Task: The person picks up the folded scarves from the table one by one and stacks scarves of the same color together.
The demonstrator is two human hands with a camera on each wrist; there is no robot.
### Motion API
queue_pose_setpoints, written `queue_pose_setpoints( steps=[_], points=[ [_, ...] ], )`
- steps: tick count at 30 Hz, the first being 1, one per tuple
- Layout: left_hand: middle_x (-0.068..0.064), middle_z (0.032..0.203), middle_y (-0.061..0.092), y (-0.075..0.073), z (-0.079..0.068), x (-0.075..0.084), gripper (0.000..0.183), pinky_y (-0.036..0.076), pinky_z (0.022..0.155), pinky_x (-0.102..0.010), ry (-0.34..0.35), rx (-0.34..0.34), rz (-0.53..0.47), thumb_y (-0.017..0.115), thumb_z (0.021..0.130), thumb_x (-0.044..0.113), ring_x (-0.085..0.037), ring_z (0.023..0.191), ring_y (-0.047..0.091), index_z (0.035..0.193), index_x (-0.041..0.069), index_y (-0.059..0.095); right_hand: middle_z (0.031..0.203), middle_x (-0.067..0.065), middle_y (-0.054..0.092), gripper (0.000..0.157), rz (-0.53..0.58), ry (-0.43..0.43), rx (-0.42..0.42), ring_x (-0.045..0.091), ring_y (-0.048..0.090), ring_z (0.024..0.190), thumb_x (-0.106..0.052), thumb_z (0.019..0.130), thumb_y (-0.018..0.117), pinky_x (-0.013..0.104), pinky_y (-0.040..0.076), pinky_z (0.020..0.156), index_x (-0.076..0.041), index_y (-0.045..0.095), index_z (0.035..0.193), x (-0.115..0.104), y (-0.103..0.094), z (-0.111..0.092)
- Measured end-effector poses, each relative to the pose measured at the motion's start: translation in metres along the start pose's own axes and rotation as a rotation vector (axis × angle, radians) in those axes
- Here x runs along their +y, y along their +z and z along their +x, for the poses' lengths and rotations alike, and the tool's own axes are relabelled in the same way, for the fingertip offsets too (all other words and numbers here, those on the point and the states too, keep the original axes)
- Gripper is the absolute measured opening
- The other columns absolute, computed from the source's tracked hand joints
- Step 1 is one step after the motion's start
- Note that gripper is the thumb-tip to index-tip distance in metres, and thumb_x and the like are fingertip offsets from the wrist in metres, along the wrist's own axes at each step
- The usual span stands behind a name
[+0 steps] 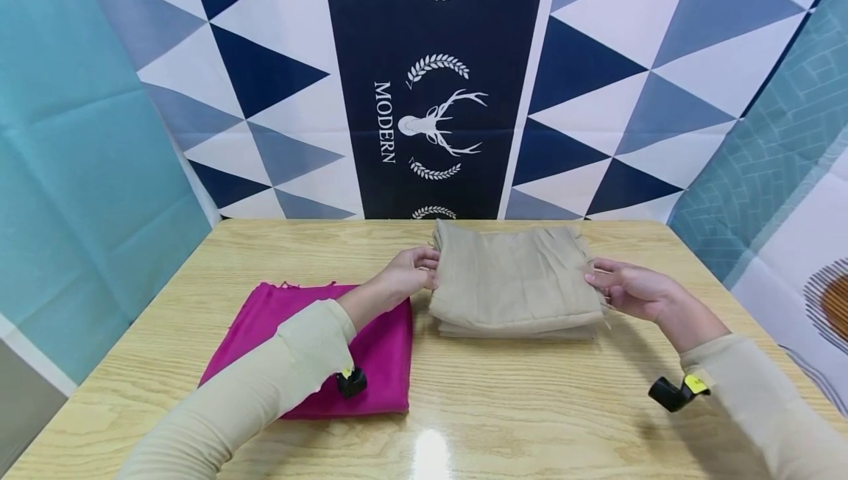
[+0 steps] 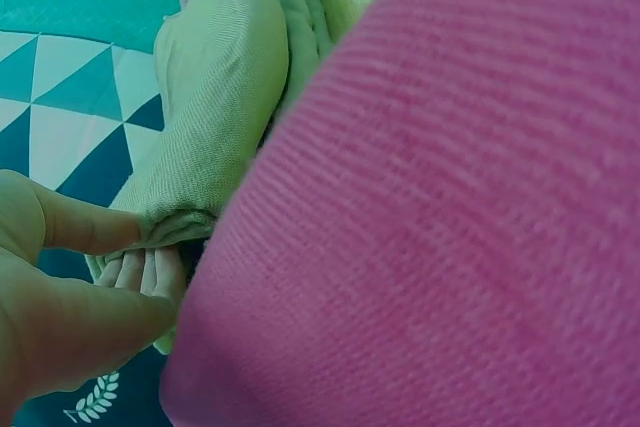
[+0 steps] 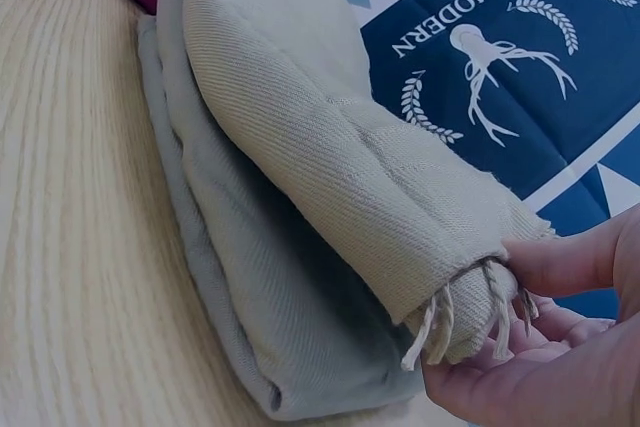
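A beige fringed scarf [image 1: 513, 277], folded into a thick rectangle, lies toward the back of the table. At its left edge, my left hand [image 1: 407, 270] pinches the cloth between thumb and fingers. My right hand [image 1: 636, 288] grips the opposite edge, where twisted tassels [image 3: 440, 322] hang beside the fingers. The right wrist view shows the upper layers of the beige scarf [image 3: 300, 117] raised off the grey-looking lower folds [image 3: 270, 277]. Under my left forearm is a folded magenta scarf [image 1: 384, 362], which fills much of the left wrist view.
The wooden table [image 1: 517, 406] ends at the back against a patterned cloth wall [image 1: 430, 126] with triangles and a deer print. Teal cloth [image 1: 93, 149] hangs on the left side. A small black wrist camera [image 1: 672, 394] hangs from my right sleeve.
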State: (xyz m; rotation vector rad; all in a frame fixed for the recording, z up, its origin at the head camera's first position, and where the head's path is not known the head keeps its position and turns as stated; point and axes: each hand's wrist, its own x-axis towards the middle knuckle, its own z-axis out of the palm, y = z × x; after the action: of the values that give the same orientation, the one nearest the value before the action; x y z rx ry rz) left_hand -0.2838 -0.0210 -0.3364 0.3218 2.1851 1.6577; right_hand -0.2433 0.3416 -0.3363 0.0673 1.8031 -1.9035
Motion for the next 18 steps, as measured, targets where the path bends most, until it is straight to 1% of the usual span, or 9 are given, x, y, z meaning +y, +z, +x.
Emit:
queue_pose_setpoints(
  steps=[7, 8, 9, 11, 13, 15, 16, 18],
  points=[
    [-0.019, 0.123, 0.060, 0.002, 0.000, -0.004, 0.054, 0.044, 0.082, -0.021, -0.014, 0.005, 0.000, 0.052, 0.076, -0.015, -0.015, 0.095, 0.057, 0.129, -0.002, 0.051, 0.098, -0.013, 0.065, 0.091, 0.006, -0.005, -0.013, -0.001, 0.063, 0.090, -0.009, 0.099, 0.049, 0.018, 0.052, 0.081, -0.003, -0.028, 0.146, 0.008, -0.004, 0.001],
    [-0.019, 0.122, 0.060, 0.002, 0.000, -0.005, 0.055, 0.044, 0.082, -0.021, -0.019, 0.008, 0.003, 0.052, 0.076, -0.015, -0.016, 0.096, 0.056, 0.129, -0.002, 0.052, 0.098, -0.013, 0.065, 0.089, 0.013, -0.006, -0.011, 0.000, 0.063, 0.090, -0.009, 0.099, 0.049, 0.018, 0.052, 0.081, -0.002, -0.025, 0.147, 0.009, -0.005, 0.001],
    [-0.018, 0.123, 0.060, 0.003, -0.001, -0.005, 0.055, 0.044, 0.083, -0.021, -0.027, 0.011, 0.006, 0.052, 0.075, -0.015, -0.016, 0.097, 0.056, 0.129, -0.002, 0.052, 0.098, -0.012, 0.065, 0.086, 0.018, -0.007, -0.010, 0.000, 0.063, 0.090, -0.008, 0.098, 0.050, 0.019, 0.052, 0.081, -0.002, -0.020, 0.149, 0.011, -0.005, 0.001],
    [-0.018, 0.123, 0.060, 0.003, -0.002, -0.006, 0.055, 0.044, 0.085, -0.022, -0.046, 0.017, 0.010, 0.052, 0.075, -0.015, -0.016, 0.098, 0.056, 0.128, -0.001, 0.052, 0.099, -0.011, 0.065, 0.072, 0.029, -0.009, -0.015, 0.001, 0.063, 0.090, -0.007, 0.099, 0.049, 0.019, 0.052, 0.081, -0.003, -0.002, 0.150, 0.014, -0.007, 0.001],
    [-0.016, 0.122, 0.060, 0.003, -0.003, -0.007, 0.055, 0.044, 0.085, -0.023, -0.074, 0.025, 0.001, 0.052, 0.076, -0.015, -0.016, 0.099, 0.055, 0.129, -0.001, 0.052, 0.099, -0.010, 0.065, 0.052, 0.048, -0.014, -0.035, 0.002, 0.063, 0.090, -0.006, 0.099, 0.048, 0.020, 0.052, 0.081, -0.007, 0.018, 0.140, 0.017, -0.009, 0.001],
    [-0.016, 0.122, 0.059, 0.004, -0.003, -0.008, 0.055, 0.045, 0.083, -0.023, -0.097, 0.031, -0.006, 0.052, 0.076, -0.014, -0.016, 0.099, 0.053, 0.130, -0.001, 0.051, 0.099, -0.009, 0.065, 0.033, 0.064, -0.016, -0.061, 0.002, 0.063, 0.088, -0.005, 0.099, 0.048, 0.020, 0.052, 0.081, -0.011, 0.030, 0.126, 0.019, -0.010, 0.000],
    [-0.016, 0.122, 0.059, 0.004, -0.004, -0.008, 0.056, 0.046, 0.083, -0.023, -0.105, 0.032, -0.009, 0.052, 0.076, -0.014, -0.015, 0.099, 0.053, 0.130, -0.002, 0.051, 0.099, -0.008, 0.065, 0.026, 0.071, -0.015, -0.074, 0.002, 0.062, 0.087, -0.005, 0.099, 0.047, 0.020, 0.052, 0.080, -0.013, 0.035, 0.121, 0.020, -0.011, -0.001],
    [-0.018, 0.124, 0.059, 0.004, -0.004, -0.009, 0.056, 0.046, 0.084, -0.023, -0.119, 0.031, -0.007, 0.052, 0.077, -0.012, -0.016, 0.100, 0.052, 0.132, -0.003, 0.049, 0.099, -0.008, 0.066, 0.018, 0.085, -0.013, -0.097, 0.002, 0.062, 0.086, -0.005, 0.099, 0.047, 0.020, 0.052, 0.079, -0.016, 0.043, 0.114, 0.021, -0.013, -0.002]
  ],
)
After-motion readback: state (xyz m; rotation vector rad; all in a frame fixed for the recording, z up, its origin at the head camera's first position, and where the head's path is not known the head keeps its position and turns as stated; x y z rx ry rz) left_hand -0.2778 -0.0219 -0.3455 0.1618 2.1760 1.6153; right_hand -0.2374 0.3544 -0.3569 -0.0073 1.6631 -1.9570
